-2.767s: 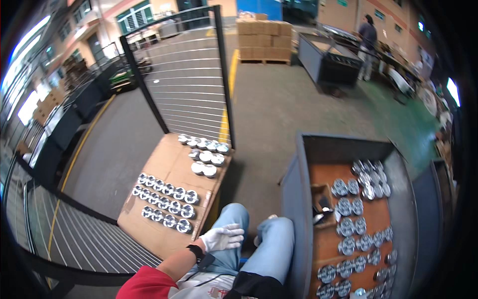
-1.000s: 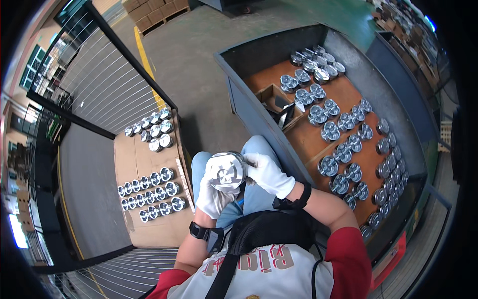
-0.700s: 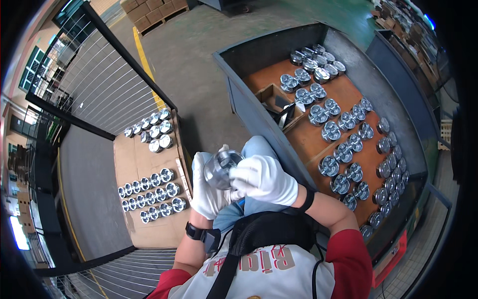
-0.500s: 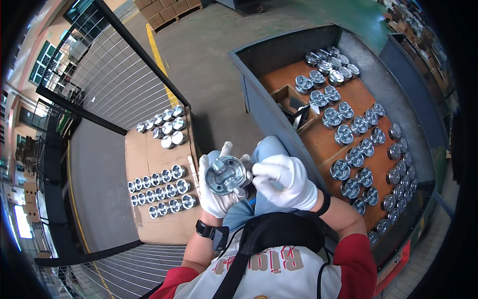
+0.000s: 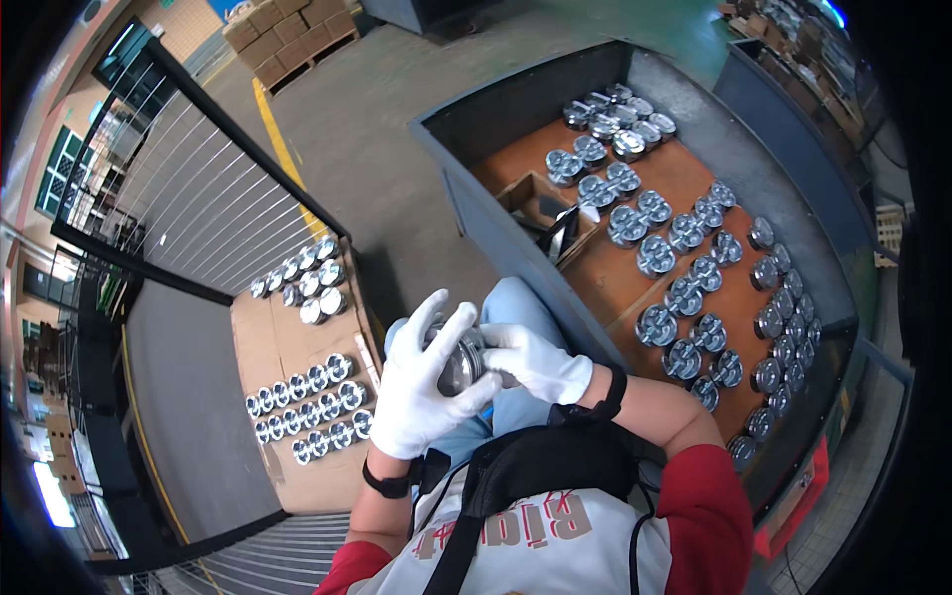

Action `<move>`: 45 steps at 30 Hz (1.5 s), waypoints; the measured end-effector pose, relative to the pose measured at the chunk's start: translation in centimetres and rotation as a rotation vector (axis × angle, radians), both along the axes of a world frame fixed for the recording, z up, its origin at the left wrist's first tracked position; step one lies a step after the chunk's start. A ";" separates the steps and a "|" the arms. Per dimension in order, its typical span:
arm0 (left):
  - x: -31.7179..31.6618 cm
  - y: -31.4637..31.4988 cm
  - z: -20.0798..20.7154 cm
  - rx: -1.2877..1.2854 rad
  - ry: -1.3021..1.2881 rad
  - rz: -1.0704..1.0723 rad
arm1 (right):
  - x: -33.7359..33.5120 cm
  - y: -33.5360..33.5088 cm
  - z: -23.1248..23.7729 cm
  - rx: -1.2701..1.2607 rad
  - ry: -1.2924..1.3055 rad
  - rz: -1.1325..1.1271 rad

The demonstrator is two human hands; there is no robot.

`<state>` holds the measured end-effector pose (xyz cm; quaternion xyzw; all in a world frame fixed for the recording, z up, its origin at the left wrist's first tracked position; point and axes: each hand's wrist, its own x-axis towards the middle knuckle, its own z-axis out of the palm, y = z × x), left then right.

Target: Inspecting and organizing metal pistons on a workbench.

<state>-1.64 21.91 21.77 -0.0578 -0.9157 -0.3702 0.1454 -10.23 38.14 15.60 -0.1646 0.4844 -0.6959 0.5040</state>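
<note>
In front of my lap I hold a shiny metal piston (image 5: 459, 371) in both white-gloved hands. My left hand (image 5: 415, 389) wraps round it from the left, with the back of the hand upward and the fingers over its top. From the right my right hand (image 5: 537, 363) closes on the piston's side with bent fingers. Much of the piston is hidden behind the gloves. Left of my hands, rows of pistons (image 5: 309, 416) stand on a cardboard-covered surface (image 5: 273, 327). More pistons (image 5: 656, 256) stand on the brown board inside a grey metal bin to my right.
The grey bin's near wall (image 5: 516, 253) rises close beside my right knee. A small open wooden box (image 5: 529, 190) with dark items sits inside it. A wire-mesh fence (image 5: 188, 188) with black posts stands at the left. Stacked cartons (image 5: 283, 40) lie on a pallet farther back.
My left hand has turned over, so the piston tilts from face-up to partly covered. My right hand has come in onto the piston's side. The whole view has shifted slightly.
</note>
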 end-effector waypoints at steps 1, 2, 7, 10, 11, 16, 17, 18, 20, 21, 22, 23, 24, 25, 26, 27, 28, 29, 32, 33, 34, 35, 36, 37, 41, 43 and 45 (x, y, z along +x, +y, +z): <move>-0.1 0.0 -0.1 0.056 0.018 -0.006 | -0.1 -0.2 0.2 0.006 -0.026 -0.051; 0.0 -0.5 -0.8 0.203 0.045 0.010 | -0.1 0.0 1.4 -0.043 -0.108 -0.060; 0.7 -0.8 -2.6 0.891 0.032 0.265 | -1.1 0.4 0.4 -0.113 -0.210 -0.120; 1.7 -1.4 -3.9 1.069 -0.047 0.308 | -2.1 1.1 1.3 -0.124 -0.199 -0.155; 2.0 -1.6 -4.3 1.122 -0.071 0.303 | -2.3 1.2 1.3 -0.135 -0.191 -0.156; 2.0 -1.5 -4.2 1.248 -0.080 0.217 | -2.4 0.7 0.8 -0.063 -0.197 -0.254; 2.0 -1.7 -4.1 1.248 -0.080 0.222 | -2.4 0.7 0.4 -0.062 -0.200 -0.250; 2.0 -1.8 -4.1 1.260 -0.089 0.193 | -2.6 0.9 -0.3 -0.098 -0.214 -0.222; 1.9 -2.0 -4.2 1.273 -0.108 0.192 | -2.7 0.9 -0.7 -0.133 -0.229 -0.192; 1.9 -2.0 -4.3 1.273 -0.108 0.195 | -2.6 0.9 -0.6 -0.117 -0.215 -0.192; 1.9 -2.0 -4.4 1.290 -0.114 0.183 | -2.6 0.8 -0.6 -0.101 -0.202 -0.192; 2.0 -2.0 -4.6 1.307 -0.120 0.171 | -2.5 0.7 -0.3 -0.100 -0.205 -0.191; 2.0 -2.2 -4.9 1.315 -0.117 0.147 | -2.5 0.7 0.1 -0.081 -0.196 -0.195; 2.1 -2.3 -5.1 1.317 -0.118 0.150 | -2.5 0.7 0.3 -0.062 -0.187 -0.199; 2.2 -2.4 -5.4 1.353 -0.117 0.141 | -2.5 0.7 0.1 -0.060 -0.189 -0.198; 2.3 -2.4 -5.5 1.390 -0.116 0.132 | -2.6 0.9 -0.3 -0.076 -0.199 -0.181; 2.3 -2.4 -5.5 1.392 -0.117 0.134 | -2.7 0.9 -0.5 -0.092 -0.209 -0.163; 2.3 -2.3 -5.5 1.357 -0.118 0.159 | -2.6 0.9 -0.5 -0.090 -0.211 -0.162; 2.4 -2.4 -5.8 1.321 -0.128 0.185 | -2.6 0.9 -0.5 -0.084 -0.218 -0.164; 2.4 -2.4 -5.9 1.320 -0.135 0.185 | -2.7 0.9 -0.6 -0.092 -0.214 -0.160; 2.5 -2.4 -5.9 1.321 -0.135 0.187 | -2.7 0.9 -0.7 -0.099 -0.210 -0.154; 2.5 -2.4 -5.9 1.335 -0.135 0.177 | -2.6 0.8 -0.7 -0.097 -0.211 -0.152; 2.6 -2.4 -5.9 1.349 -0.135 0.166 | -2.5 0.6 -0.7 -0.072 -0.207 -0.175; 2.6 -2.4 -5.9 1.350 -0.134 0.168 | -2.4 0.5 -0.8 -0.047 -0.202 -0.197; 2.7 -2.5 -6.0 1.371 -0.150 0.172 | -2.4 0.6 -1.0 -0.042 -0.212 -0.197; 2.7 -2.5 -6.1 1.379 -0.150 0.172 | -2.6 0.9 -1.1 -0.114 -0.223 -0.124; 2.8 -2.5 -6.0 1.443 -0.153 0.163 | -2.1 0.4 -0.4 -0.073 -0.223 -0.167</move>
